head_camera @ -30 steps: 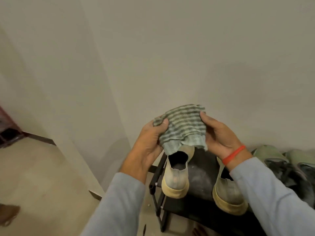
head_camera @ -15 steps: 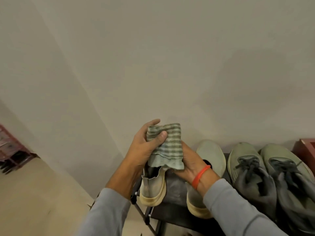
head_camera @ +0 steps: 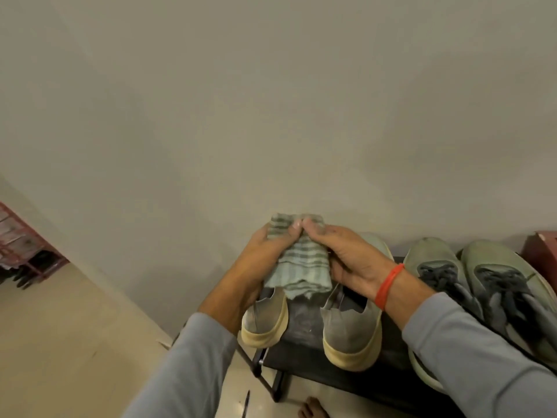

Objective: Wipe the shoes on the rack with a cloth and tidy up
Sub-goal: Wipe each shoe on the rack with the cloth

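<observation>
A green striped cloth (head_camera: pixel 297 260), folded narrow, hangs between both hands above the black shoe rack (head_camera: pixel 304 327). My left hand (head_camera: pixel 265 254) grips its left side and my right hand (head_camera: pixel 352 257), with an orange band at the wrist, grips its right side; both thumbs meet at the cloth's top. Below the cloth stand two grey slip-on shoes with cream soles, the left slip-on (head_camera: pixel 265 321) and the right slip-on (head_camera: pixel 351 333), heels toward me. Their toes are hidden by the cloth and my hands.
Two grey-green laced sneakers (head_camera: pixel 434 267) (head_camera: pixel 506 279) stand on the rack to the right. A red box (head_camera: pixel 542 248) is at the far right. A pale wall rises behind. A red rack (head_camera: pixel 21 239) stands far left; a bare foot (head_camera: pixel 313 410) and a pen (head_camera: pixel 245 404) are on the floor.
The cloth went from spread wide to folded narrow. Both hands closed in until the thumbs met at its top. The view shifted right, bringing the sneakers into sight.
</observation>
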